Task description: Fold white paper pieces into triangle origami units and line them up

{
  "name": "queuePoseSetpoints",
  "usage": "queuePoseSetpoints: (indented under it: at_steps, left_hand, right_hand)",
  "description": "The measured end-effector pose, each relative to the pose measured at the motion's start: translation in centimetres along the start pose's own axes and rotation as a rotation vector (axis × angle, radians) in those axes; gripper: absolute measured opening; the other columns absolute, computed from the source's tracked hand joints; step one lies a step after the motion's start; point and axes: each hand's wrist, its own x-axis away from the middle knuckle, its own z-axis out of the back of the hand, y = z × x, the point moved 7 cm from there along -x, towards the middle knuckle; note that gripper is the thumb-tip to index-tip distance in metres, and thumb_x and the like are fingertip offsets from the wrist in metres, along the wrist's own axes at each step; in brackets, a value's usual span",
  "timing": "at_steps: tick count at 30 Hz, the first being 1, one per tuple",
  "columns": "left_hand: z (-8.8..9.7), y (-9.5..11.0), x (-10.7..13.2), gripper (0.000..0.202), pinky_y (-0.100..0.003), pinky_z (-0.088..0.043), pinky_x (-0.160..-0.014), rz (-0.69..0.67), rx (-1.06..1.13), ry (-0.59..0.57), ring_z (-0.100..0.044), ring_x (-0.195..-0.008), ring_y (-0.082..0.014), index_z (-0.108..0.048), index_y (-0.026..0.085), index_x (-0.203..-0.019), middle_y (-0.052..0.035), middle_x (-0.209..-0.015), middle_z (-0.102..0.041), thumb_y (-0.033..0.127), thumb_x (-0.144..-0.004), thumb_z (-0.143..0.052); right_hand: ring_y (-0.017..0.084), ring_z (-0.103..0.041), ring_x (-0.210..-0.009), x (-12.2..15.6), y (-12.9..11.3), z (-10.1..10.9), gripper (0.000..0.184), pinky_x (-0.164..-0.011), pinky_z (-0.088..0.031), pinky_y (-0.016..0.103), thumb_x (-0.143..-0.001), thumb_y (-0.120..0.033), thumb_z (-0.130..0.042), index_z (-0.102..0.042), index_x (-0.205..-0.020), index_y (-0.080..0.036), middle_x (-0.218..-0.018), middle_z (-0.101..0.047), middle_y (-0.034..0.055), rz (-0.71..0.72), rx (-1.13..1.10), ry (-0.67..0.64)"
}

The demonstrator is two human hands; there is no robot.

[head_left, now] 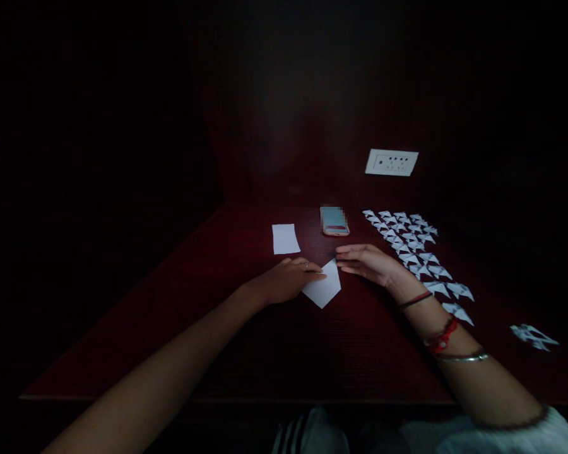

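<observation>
A partly folded sheet of white paper (325, 291) lies on the dark red table, one corner pointing toward me. My left hand (291, 279) rests over its left side with the fingers stretched out flat, pressing on the paper. At the paper's far right corner is my right hand (366, 263), fingers extended and slightly bent, the tips at or very near the edge. Whether those fingertips pinch the corner is hard to see. Beyond my left hand lies a white paper square (285, 239), flat on the table.
Rows of small folded white paper figures (409, 244) stand along the right, close to my right forearm. Another folded paper piece (534, 337) lies farther right. A phone (335, 221) is at the back of the table (180, 302). A socket panel (391, 162) is on the wall.
</observation>
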Motion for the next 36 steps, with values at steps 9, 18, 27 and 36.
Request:
queuePoseSetpoints:
  at_steps: [9,18,27,36]
  left_hand:
    - [-0.4,-0.5,-0.1,0.045,-0.032,-0.026,-0.086,0.008,-0.035,0.008,-0.034,-0.109,-0.0169,-0.037,0.028,-0.118,0.0016,-0.120,-0.042,0.006,-0.080,-0.035]
    - [-0.1,-0.6,-0.1,0.044,-0.031,-0.026,-0.086,0.017,-0.055,0.025,-0.036,-0.106,-0.0163,-0.038,0.031,-0.117,0.0011,-0.117,-0.043,0.006,-0.081,-0.035]
    - [0.1,-1.5,0.0,0.044,-0.030,-0.028,-0.083,0.010,-0.045,0.038,-0.038,-0.104,-0.0160,-0.040,0.031,-0.115,0.0019,-0.114,-0.045,0.005,-0.080,-0.037]
    - [-0.1,-2.4,-0.1,0.032,-0.029,-0.029,-0.084,0.019,0.000,0.027,-0.040,-0.100,-0.0151,-0.046,0.029,-0.111,0.0019,-0.110,-0.048,0.015,-0.083,-0.038]
  right_hand:
    - [0.012,-0.059,-0.078,-0.6,0.7,0.3,0.023,-0.071,-0.048,0.025,-0.069,-0.010,-0.052,-0.055,-0.091,-0.014,-0.086,-0.061,0.0083,-0.032,-0.092,0.002]
    - [0.011,-0.056,-0.067,-0.7,-0.7,-0.9,0.020,-0.067,-0.044,0.026,-0.061,-0.016,-0.058,-0.061,-0.080,-0.011,-0.076,-0.062,0.0044,0.288,0.469,0.022]
    - [0.011,-0.055,-0.072,1.3,-2.6,-3.3,0.016,-0.070,-0.040,0.024,-0.070,-0.015,-0.050,-0.064,-0.078,-0.018,-0.077,-0.063,0.0009,0.644,1.039,-0.138]
    - [0.011,-0.055,-0.079,2.8,-2.6,-4.9,0.018,-0.076,-0.040,0.022,-0.073,-0.012,-0.047,-0.063,-0.082,-0.017,-0.086,-0.062,0.0020,0.806,1.131,-0.315]
